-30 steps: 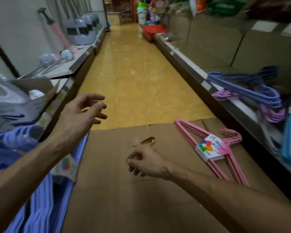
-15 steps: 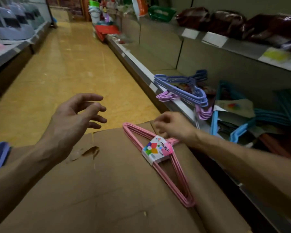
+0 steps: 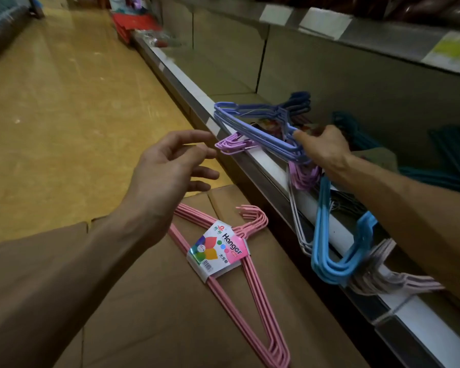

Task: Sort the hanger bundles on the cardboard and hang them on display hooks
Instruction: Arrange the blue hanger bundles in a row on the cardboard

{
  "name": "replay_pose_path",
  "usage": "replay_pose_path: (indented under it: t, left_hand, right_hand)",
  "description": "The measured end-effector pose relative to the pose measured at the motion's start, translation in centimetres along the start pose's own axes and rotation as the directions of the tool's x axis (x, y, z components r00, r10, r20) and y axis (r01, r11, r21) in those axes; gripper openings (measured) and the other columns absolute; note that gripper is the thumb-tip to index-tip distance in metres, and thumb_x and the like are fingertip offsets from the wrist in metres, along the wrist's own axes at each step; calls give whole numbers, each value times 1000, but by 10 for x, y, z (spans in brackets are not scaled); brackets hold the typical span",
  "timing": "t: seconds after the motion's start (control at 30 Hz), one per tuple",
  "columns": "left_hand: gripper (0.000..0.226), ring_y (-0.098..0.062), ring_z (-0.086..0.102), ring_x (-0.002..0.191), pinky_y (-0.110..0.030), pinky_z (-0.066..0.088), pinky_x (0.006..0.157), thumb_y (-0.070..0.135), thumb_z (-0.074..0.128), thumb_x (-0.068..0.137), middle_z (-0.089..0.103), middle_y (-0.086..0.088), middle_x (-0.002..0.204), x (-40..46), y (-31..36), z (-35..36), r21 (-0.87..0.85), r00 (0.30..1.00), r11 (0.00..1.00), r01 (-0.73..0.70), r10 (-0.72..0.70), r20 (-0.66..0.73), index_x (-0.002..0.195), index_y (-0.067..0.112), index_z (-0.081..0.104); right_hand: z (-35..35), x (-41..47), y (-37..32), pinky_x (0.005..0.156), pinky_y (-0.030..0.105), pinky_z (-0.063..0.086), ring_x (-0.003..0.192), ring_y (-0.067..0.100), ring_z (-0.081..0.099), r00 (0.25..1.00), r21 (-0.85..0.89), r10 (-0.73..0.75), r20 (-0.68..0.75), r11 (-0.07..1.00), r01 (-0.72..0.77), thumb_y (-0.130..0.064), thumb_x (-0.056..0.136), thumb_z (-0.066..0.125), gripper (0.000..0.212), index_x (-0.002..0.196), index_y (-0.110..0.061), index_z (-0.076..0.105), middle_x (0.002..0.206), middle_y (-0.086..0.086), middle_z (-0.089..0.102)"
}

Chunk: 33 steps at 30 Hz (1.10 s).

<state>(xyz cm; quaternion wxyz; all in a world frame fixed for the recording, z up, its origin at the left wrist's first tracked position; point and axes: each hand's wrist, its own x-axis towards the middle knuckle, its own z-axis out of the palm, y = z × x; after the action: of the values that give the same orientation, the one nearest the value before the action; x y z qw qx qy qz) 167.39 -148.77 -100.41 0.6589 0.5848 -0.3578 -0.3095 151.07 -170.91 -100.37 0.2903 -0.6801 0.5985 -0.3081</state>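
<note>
Since half a second ago the right hand (image 3: pixel 323 148) has left the pink hanger bundle (image 3: pixel 225 264) and reached up to the shelf, where its fingers now touch the lower arm of the periwinkle hanger bundle (image 3: pixel 260 123); whether they have closed around it cannot be told. That bundle lies on the shelf ledge (image 3: pixel 266 160) over a lilac bundle (image 3: pixel 234 143), with a sky-blue bundle (image 3: pixel 329 240) and pale pinkish hangers (image 3: pixel 383 282) hanging over the edge nearer the person (darker teal hangers (image 3: pixel 441 160) sit further back in shadow). The left hand (image 3: pixel 168 176) hovers above the cardboard (image 3: pixel 149 301), fingers spread and loosely curled, holding nothing. The pink bundle lies flat on the cardboard, just beside the shelf, its "Hanger" label (image 3: pixel 219 249) facing up and its hooks towards the shelf.
</note>
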Motion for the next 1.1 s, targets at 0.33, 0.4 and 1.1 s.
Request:
replay_pose_path:
  t: [0.33,0.4,1.1]
  left_hand:
    - [20,-20,71,79,-30,55,66,13,56,97,71,-2,98,24,-5,38,33,995,999,39,-42,91,113,19,66]
    - [20,-20,70,77,-30,55,66,12,57,97,71,-1,95,25,-1,40,28,994,999,41,-44,102,112,18,67]
    - [19,-17,71,77,-27,55,66,14,55,98,71,0,96,11,4,32,84,990,996,33,-44,131,112,19,67]
  right_hand:
    - [4,29,-22,33,21,33,31,11,40,930,-50,205,305,979,-200,-15,95,65,32,70,-11,45,54,7,41]
    - [6,28,-26,43,27,36,47,16,42,924,-138,210,319,975,-174,-11,97,60,29,71,-9,47,62,7,43]
    - [3,25,-30,46,25,49,57,20,46,869,116,295,398,923,-367,-16,110,32,39,76,-6,49,70,11,50]
